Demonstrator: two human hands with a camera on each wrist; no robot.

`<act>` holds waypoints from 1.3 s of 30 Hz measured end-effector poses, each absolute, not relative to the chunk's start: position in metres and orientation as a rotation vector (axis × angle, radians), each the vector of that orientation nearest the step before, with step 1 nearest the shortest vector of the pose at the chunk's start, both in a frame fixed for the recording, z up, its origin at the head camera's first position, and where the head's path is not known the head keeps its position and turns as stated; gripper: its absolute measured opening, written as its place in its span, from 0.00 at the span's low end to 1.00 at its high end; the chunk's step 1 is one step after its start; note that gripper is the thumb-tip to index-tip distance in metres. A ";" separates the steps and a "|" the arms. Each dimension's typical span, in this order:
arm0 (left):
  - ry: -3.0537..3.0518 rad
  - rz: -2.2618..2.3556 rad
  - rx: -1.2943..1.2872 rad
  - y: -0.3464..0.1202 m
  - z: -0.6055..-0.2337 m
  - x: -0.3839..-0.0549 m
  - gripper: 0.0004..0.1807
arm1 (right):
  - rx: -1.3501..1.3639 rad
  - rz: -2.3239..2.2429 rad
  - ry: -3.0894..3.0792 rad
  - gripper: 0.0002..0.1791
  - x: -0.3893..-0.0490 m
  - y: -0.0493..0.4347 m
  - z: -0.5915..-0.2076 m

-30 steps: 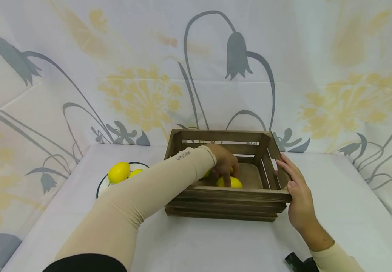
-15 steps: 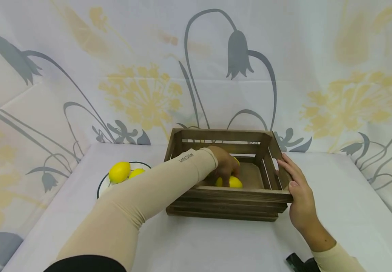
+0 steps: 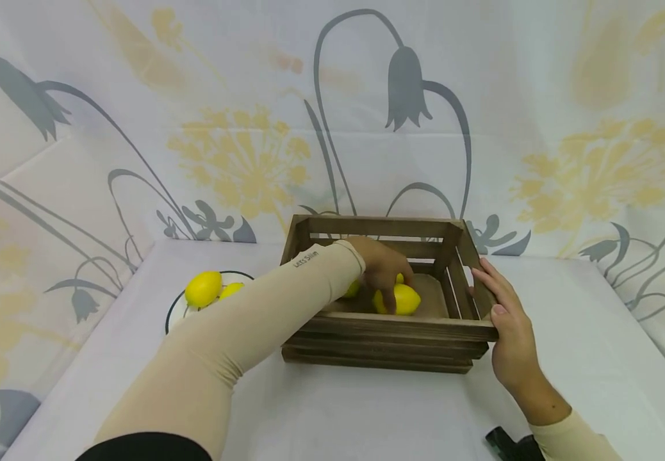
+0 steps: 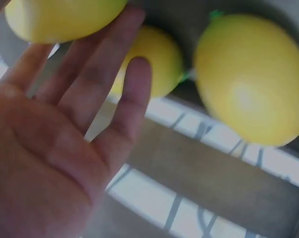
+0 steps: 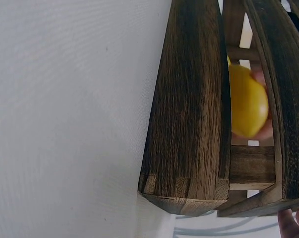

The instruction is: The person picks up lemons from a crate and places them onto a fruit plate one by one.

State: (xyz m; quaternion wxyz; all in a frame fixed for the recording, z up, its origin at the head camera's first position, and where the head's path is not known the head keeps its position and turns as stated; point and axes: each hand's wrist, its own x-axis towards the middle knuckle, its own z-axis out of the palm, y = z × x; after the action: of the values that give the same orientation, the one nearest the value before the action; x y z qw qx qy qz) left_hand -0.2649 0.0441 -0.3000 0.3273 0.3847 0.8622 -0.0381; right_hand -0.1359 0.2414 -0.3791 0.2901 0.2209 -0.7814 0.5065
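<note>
My left hand [image 3: 385, 264] reaches down into a brown slatted wooden crate [image 3: 384, 330] and holds a yellow lemon [image 3: 405, 299] between thumb and fingers, near the front wall. The left wrist view shows that lemon [image 4: 65, 17] at the fingertips, with a second lemon [image 4: 162, 64] behind the fingers and a third lemon [image 4: 248, 79] to the right. My right hand [image 3: 508, 333] grips the crate's right end, fingers over the rim and thumb at the front corner. Through the slats in the right wrist view, a lemon [image 5: 248, 101] shows with fingers behind it.
A white plate [image 3: 178, 312] with a dark rim stands left of the crate, partly hidden by my left sleeve. Two lemons [image 3: 203, 289] show on it. A black device [image 3: 508, 444] sits by my right sleeve. A patterned curtain [image 3: 344, 147] hangs behind the white table [image 3: 367, 410].
The lemon in my left hand has risen a little from the crate's floor, and more of it shows above the front wall. My right hand keeps its grip on the crate.
</note>
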 end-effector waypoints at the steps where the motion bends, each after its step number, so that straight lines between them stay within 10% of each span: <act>1: 2.266 -0.096 1.024 0.044 -0.298 -0.266 0.33 | 0.588 1.350 -2.085 0.24 -0.136 0.241 -0.379; 39: 2.406 0.710 1.116 0.006 -0.233 -0.252 0.30 | 0.589 1.329 -2.047 0.24 -0.141 0.241 -0.382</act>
State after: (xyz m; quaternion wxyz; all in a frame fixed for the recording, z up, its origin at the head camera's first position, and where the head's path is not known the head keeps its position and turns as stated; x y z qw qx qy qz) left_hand -0.2523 0.0061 -0.2331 0.1968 0.3986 0.8591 0.2535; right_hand -0.1408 0.2408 -0.3817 0.3102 0.2230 -0.7751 0.5032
